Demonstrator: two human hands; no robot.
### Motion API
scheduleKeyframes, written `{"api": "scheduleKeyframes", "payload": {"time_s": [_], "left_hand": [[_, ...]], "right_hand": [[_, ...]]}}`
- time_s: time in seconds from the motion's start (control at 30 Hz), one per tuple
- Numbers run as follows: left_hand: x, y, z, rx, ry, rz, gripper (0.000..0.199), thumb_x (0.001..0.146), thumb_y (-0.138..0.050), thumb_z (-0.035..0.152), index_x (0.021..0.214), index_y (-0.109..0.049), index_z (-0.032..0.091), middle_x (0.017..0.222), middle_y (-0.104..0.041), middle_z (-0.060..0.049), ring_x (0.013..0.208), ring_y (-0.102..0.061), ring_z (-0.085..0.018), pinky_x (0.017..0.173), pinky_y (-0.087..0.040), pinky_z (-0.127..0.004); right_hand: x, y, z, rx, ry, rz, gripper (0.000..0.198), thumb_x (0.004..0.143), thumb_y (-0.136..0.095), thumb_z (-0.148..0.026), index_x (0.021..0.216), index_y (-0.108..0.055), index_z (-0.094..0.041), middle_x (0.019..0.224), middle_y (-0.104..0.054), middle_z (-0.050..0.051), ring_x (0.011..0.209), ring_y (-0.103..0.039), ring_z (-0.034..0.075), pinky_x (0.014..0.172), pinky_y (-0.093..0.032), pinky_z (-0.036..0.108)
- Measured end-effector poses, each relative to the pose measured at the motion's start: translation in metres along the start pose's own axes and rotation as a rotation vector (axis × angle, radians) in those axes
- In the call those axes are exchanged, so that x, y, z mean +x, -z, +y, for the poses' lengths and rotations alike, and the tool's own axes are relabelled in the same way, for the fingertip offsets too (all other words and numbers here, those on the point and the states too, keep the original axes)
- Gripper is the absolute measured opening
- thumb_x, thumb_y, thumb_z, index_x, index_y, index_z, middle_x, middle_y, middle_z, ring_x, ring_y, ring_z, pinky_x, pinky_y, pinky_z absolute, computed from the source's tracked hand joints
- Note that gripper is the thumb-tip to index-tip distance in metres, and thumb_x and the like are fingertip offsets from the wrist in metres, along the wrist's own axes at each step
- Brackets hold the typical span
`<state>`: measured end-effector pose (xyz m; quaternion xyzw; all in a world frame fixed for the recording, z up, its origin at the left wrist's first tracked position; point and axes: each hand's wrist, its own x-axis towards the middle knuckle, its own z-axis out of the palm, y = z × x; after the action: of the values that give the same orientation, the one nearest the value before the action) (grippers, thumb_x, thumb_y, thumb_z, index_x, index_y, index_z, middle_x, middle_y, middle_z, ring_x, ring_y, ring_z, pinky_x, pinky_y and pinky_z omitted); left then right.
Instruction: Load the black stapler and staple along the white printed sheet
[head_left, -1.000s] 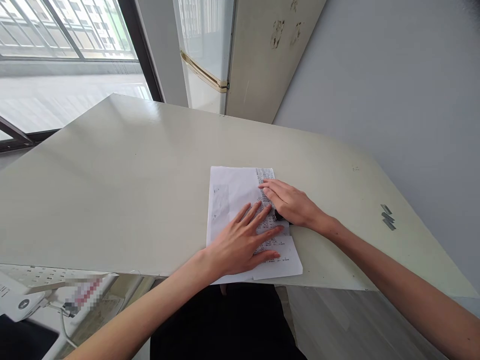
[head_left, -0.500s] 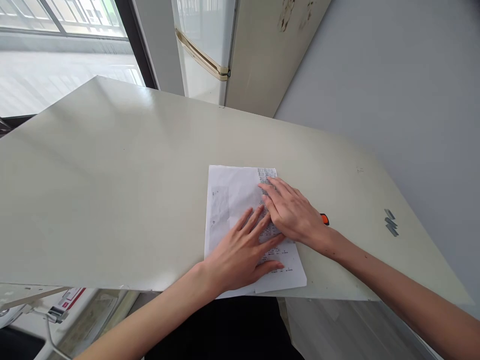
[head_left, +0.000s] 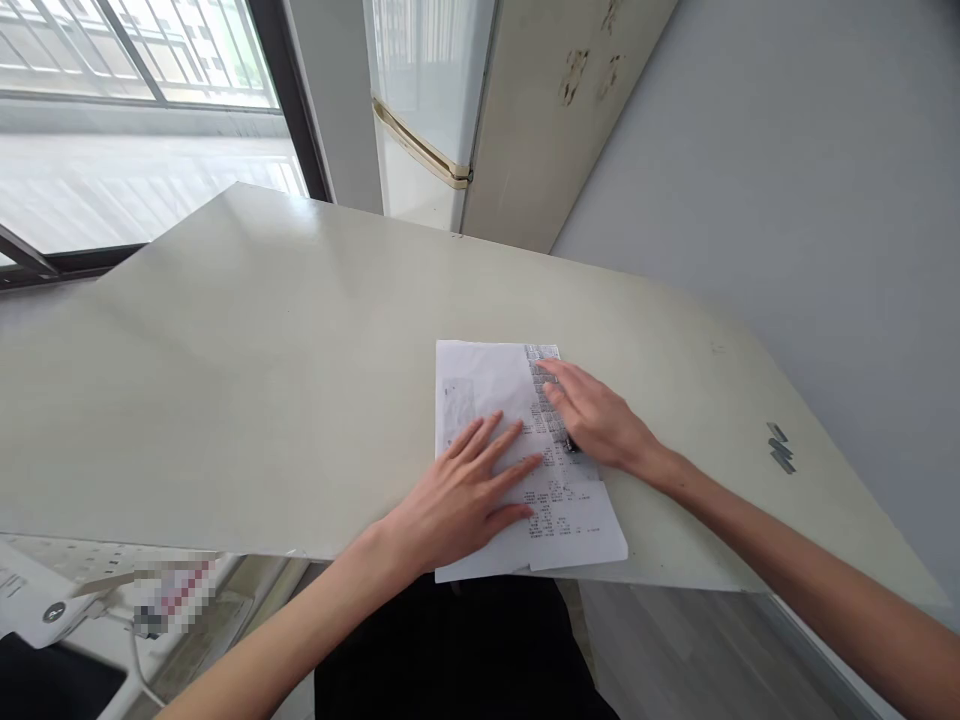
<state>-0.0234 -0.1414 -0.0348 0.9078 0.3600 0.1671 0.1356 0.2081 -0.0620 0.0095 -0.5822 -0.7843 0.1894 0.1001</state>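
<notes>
Tabletop (head_left: 315, 370) bears illegibly printed paper (head_left: 491, 375) — left hand (head_left: 466, 492) splayed, right hand (head_left: 602, 422) half-curled, grip unclear.

The left hand (head_left: 466, 492) lies flat, splayed, while the right hand (head_left: 598, 420) is cupped.

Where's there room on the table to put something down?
The widest free patch of the white table lies left of the printed paper. A smaller one lies between the right hand and the small gray strips. It's crowded on the paper: the left hand is spread there, with the right hand close by, partly hiding a dark object.
</notes>
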Motion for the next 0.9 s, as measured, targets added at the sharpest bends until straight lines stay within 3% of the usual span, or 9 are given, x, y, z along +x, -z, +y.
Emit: {"api": "scheduleKeyframes", "payload": {"time_s": [0.13,0.3,0.43,0.57,0.9], "left_hand": [[-0.025,0.01,-0.013,0.027,0.081,0.049,0.058,0.11,-0.046,0.051,0.163,-0.042,0.027,0.174,-0.026,-0.005,0.163,-0.012,-0.032,0.132,-0.025,-0.057],[-0.042,0.02,-0.022,0.043,0.159,0.088,0.059,0.11,-0.045,0.053,0.163,-0.042,0.028,0.174,-0.028,-0.004,0.163,-0.015,-0.031,0.131,-0.026,-0.058],[-0.057,0.028,-0.029,0.062,0.231,0.1,0.057,0.11,-0.045,0.056,0.16,-0.047,0.03,0.174,-0.031,-0.002,0.162,-0.021,-0.032,0.13,-0.028,-0.058],[-0.069,0.035,-0.031,0.083,0.287,0.08,0.058,0.109,-0.043,0.059,0.159,-0.048,0.03,0.173,-0.032,-0.002,0.162,-0.022,-0.031,0.129,-0.031,-0.058],[-0.067,0.036,-0.028,0.122,0.325,0.093,0.054,0.109,-0.046,0.054,0.157,-0.051,0.029,0.171,-0.037,-0.004,0.16,-0.029,-0.033,0.128,-0.033,-0.06]], "right_hand": [[-0.017,0.019,0.011,0.244,-0.013,0.09,0.047,0.11,-0.034,-0.054,0.143,-0.059,-0.031,0.151,-0.062,0.004,0.141,-0.056,0.029,0.116,-0.046,0.05],[-0.058,0.029,0.037,0.257,0.003,0.037,0.047,0.109,-0.035,-0.059,0.134,-0.066,-0.033,0.14,-0.07,0.004,0.125,-0.066,0.03,0.101,-0.054,0.048],[-0.086,0.019,0.07,0.222,0.039,0.045,0.046,0.103,-0.051,-0.062,0.138,-0.062,-0.034,0.135,-0.071,0.006,0.112,-0.068,0.029,0.088,-0.058,0.041],[-0.098,0.002,0.093,0.245,-0.03,0.185,0.048,0.097,-0.061,-0.063,0.133,-0.065,-0.03,0.127,-0.073,0.006,0.108,-0.068,0.028,0.09,-0.056,0.041],[-0.102,-0.009,0.1,0.394,-0.13,0.219,0.044,0.096,-0.064,-0.06,0.127,-0.067,-0.029,0.117,-0.074,0.006,0.103,-0.067,0.028,0.082,-0.056,0.04]]}}
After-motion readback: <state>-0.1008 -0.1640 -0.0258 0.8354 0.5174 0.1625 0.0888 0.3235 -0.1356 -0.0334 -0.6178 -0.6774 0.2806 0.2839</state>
